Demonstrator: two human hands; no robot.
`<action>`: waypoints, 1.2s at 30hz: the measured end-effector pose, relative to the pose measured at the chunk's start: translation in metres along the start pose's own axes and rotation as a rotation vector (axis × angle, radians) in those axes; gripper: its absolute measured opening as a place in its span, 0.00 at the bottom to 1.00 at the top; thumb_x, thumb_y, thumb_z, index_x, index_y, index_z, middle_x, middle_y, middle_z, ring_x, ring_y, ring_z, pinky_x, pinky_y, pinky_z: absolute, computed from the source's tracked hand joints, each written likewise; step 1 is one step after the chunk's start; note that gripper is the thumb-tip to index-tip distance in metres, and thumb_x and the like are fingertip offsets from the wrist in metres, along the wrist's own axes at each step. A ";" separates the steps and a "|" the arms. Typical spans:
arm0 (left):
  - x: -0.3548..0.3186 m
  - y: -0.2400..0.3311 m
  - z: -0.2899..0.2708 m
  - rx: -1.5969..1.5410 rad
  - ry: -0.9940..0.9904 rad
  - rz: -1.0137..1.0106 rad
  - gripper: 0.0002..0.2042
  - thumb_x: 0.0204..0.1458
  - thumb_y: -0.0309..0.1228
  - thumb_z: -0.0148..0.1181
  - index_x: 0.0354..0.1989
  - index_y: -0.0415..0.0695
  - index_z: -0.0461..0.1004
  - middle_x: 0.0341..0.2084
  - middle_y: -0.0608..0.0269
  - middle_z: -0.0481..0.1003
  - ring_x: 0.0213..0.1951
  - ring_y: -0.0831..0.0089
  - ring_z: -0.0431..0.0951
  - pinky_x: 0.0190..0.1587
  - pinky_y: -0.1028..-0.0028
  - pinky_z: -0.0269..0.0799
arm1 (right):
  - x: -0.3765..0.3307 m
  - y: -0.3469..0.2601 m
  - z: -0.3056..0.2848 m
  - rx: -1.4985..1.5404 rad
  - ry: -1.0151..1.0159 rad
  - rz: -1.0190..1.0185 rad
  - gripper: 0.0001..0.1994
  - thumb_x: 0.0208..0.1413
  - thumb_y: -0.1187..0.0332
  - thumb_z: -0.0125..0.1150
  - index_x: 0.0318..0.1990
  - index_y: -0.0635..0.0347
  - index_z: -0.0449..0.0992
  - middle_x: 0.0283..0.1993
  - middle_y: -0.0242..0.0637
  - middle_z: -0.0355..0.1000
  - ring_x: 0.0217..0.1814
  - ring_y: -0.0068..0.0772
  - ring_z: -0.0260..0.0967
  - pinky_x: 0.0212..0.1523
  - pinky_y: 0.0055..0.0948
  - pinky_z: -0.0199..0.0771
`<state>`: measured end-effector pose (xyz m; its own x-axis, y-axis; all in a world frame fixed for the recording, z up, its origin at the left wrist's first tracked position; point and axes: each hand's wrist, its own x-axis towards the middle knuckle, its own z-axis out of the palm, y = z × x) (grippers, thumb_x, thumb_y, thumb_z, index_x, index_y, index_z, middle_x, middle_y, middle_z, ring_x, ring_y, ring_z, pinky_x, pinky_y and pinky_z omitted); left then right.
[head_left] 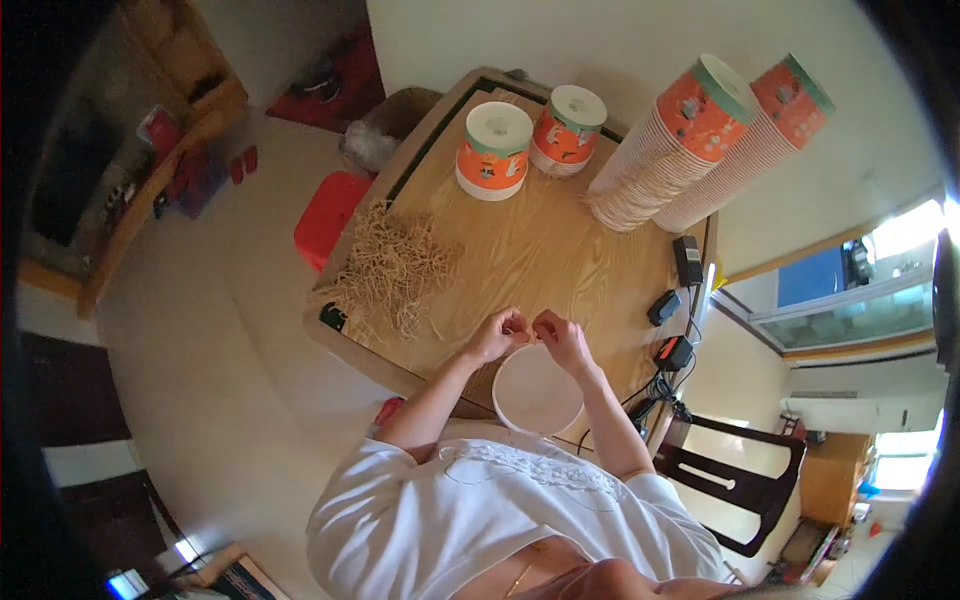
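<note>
Fingers of the left hand and right hand are curling into narrow pinches, tips nearly meeting above the near part of the tabletop. Beneath them a wooden table is filling most of the middle of the view, with a dark slatted chair standing off its right side. Two tall stacks of paper tubs, one on the left and one on the right, are leaning side by side toward the far right. A tangled heap of shredded tan paper is spreading over the left edge. Two shorter orange-and-green tub groups, one nearer and one farther, are standing beyond it. Just below the fingers, a round paper tub is resting close to the person's body, showing a pale circle upward. Black power adapters are lying along the right edge. Smallest, a tan strand seems to be showing between the fingertips, its shape too tiny to make out.
</note>
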<state>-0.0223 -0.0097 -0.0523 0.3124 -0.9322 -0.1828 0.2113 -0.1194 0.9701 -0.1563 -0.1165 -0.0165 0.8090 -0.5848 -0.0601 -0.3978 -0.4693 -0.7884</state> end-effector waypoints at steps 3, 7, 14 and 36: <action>-0.002 -0.016 -0.008 0.119 -0.018 0.111 0.02 0.43 0.21 0.59 0.22 0.40 0.74 0.24 0.68 0.73 0.30 0.80 0.71 0.33 0.79 0.68 | -0.001 0.004 0.007 -0.002 -0.001 0.012 0.04 0.50 0.74 0.53 0.34 0.62 0.70 0.26 0.39 0.71 0.26 0.26 0.69 0.28 0.26 0.69; -0.005 -0.026 -0.008 0.298 0.056 0.300 0.07 0.39 0.18 0.58 0.26 0.45 0.77 0.26 0.66 0.72 0.32 0.75 0.73 0.34 0.76 0.68 | 0.001 0.000 0.013 0.036 -0.024 0.020 0.04 0.52 0.74 0.53 0.34 0.62 0.70 0.26 0.38 0.71 0.25 0.24 0.68 0.27 0.24 0.69; -0.006 -0.014 -0.004 0.482 -0.001 0.380 0.08 0.41 0.22 0.58 0.30 0.48 0.78 0.28 0.62 0.72 0.33 0.66 0.73 0.36 0.72 0.69 | 0.002 0.002 0.012 0.047 -0.023 0.023 0.03 0.53 0.74 0.52 0.33 0.63 0.70 0.23 0.34 0.69 0.24 0.21 0.67 0.26 0.22 0.68; -0.008 -0.016 0.007 -0.507 -0.047 -0.395 0.07 0.47 0.33 0.57 0.29 0.43 0.75 0.22 0.69 0.73 0.22 0.81 0.70 0.25 0.81 0.64 | -0.022 -0.023 0.019 -0.132 0.324 -0.013 0.02 0.45 0.75 0.58 0.28 0.61 0.74 0.28 0.39 0.70 0.31 0.37 0.69 0.34 0.30 0.68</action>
<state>-0.0346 -0.0032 -0.0650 0.0829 -0.8665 -0.4922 0.7175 -0.2908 0.6330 -0.1563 -0.0799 -0.0087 0.6435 -0.7477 0.1638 -0.4580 -0.5476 -0.7003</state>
